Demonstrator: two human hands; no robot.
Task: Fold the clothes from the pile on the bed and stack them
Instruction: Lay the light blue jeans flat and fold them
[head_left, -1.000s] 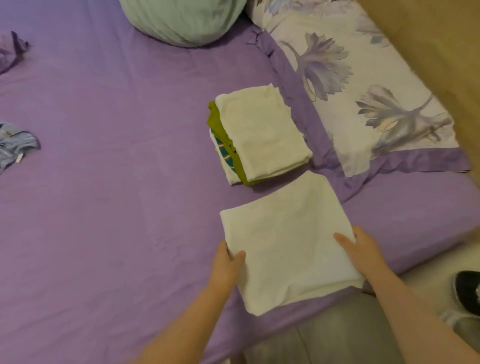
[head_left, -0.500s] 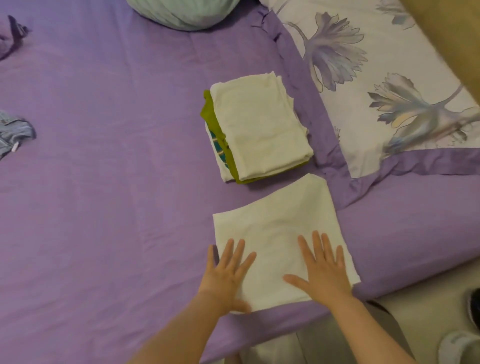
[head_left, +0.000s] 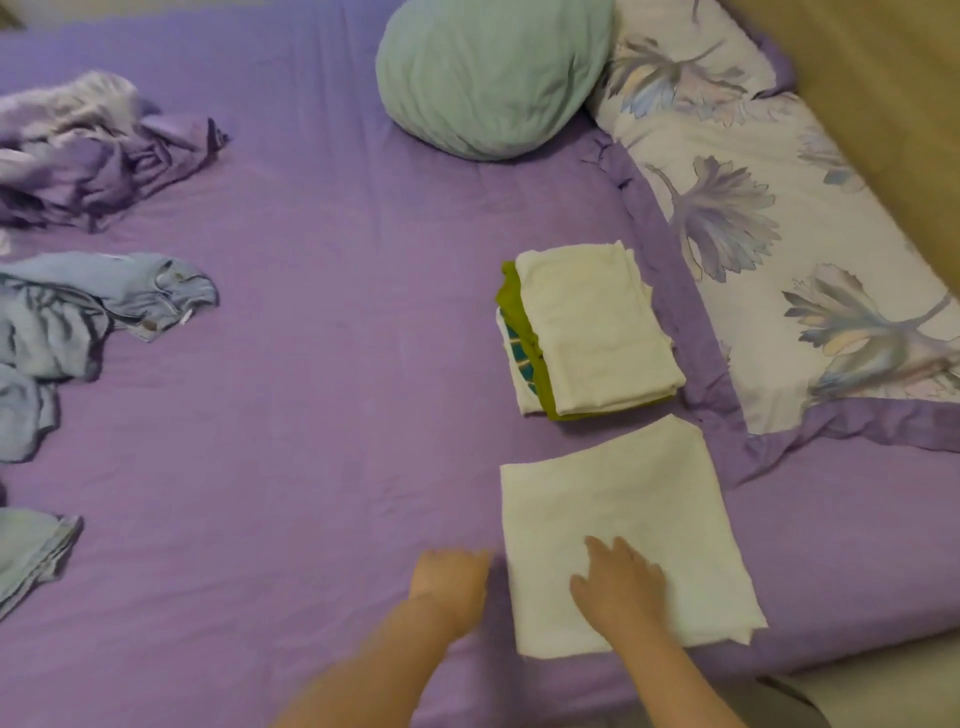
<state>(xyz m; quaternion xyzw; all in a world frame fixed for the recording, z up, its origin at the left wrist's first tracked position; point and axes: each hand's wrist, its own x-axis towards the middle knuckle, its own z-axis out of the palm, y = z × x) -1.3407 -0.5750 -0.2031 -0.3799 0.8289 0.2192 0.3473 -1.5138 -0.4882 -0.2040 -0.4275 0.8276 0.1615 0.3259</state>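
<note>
Since half a second ago, the left hand (head_left: 451, 584) has slid off the folded white cloth (head_left: 623, 530) and now sits on the purple bedsheet (head_left: 322, 405) just beside the cloth's left edge; its fingers are blurred, so its grip cannot be told. The right hand (head_left: 621, 587) has shifted left and rests flat on the cloth's near half, fingers relaxed, gripping nothing. The floral pillow (head_left: 769, 218) lies at the right, the mint cushion (head_left: 493, 78) beyond. Unfolded clothes, lilac (head_left: 93, 156) and blue (head_left: 62, 322), lie far left. The stack of folded clothes (head_left: 592, 332), white on top, sits just beyond the cloth.
</note>
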